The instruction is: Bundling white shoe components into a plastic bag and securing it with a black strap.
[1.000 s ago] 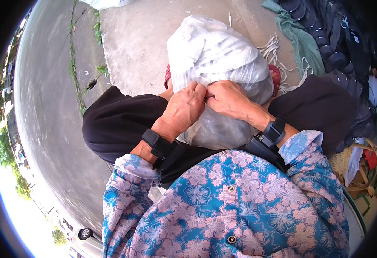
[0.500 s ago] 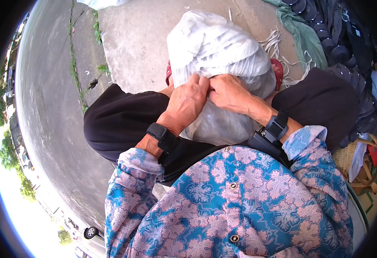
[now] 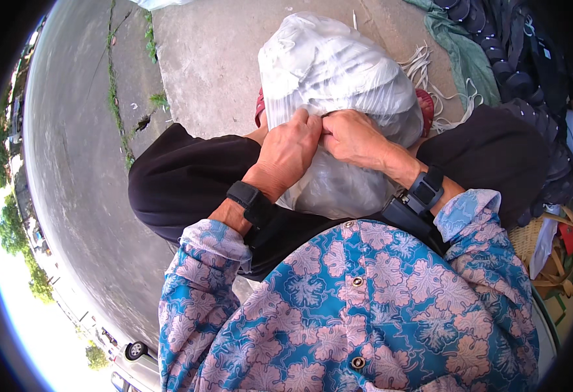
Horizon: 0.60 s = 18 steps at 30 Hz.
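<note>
A full, bulging white plastic bag (image 3: 339, 68) sits on the ground between my knees. Its thin film is wrinkled, and pale and greyish contents show faintly through it. My left hand (image 3: 291, 151) is closed on the near upper side of the bag, its fingers curled into the plastic. Right beside it, my right hand (image 3: 352, 138) is also closed, thumb and fingers pinching the film. The two hands nearly meet at the knuckles. What exactly lies under the fingertips is hidden. Below the hands, the bag's lower part (image 3: 342, 186) bulges toward my lap.
White strips (image 3: 420, 65) lie on the concrete right of the bag, beside green cloth (image 3: 459, 49). Dark stacked pieces (image 3: 495, 49) line the far right. A woven basket (image 3: 527, 240) stands near my right knee. Red footwear (image 3: 425, 108) shows beside the bag. A parked car (image 3: 133, 366) is at lower left.
Both hands keep their hold on the bag, with only a slight shift of the fingers. The whole view has drifted a little, moving the scene slightly right.
</note>
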Available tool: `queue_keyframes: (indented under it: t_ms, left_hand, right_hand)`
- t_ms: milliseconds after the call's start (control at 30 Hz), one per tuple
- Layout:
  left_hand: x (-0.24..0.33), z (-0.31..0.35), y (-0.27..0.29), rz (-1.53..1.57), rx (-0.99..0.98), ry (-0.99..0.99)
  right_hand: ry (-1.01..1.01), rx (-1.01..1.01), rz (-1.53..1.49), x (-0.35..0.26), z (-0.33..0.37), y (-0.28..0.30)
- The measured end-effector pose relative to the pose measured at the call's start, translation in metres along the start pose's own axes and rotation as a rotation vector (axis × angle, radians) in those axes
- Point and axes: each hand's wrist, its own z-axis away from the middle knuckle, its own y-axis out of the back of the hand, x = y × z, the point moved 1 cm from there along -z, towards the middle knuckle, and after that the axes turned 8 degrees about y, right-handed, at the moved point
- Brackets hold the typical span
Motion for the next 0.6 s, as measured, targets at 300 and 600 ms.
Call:
queue_keyframes:
  t_ms: [300,600]
  left_hand:
    - [-0.002,0.013,-0.005,0.109,0.247,0.030]
    - [-0.010,0.016,-0.006,0.167,0.317,-0.016]
  right_hand:
    - [-0.058,-0.049,-0.112,-0.002,-0.004,0.013]
    - [0.053,0.033,-0.215,0.003,-0.016,0.009]
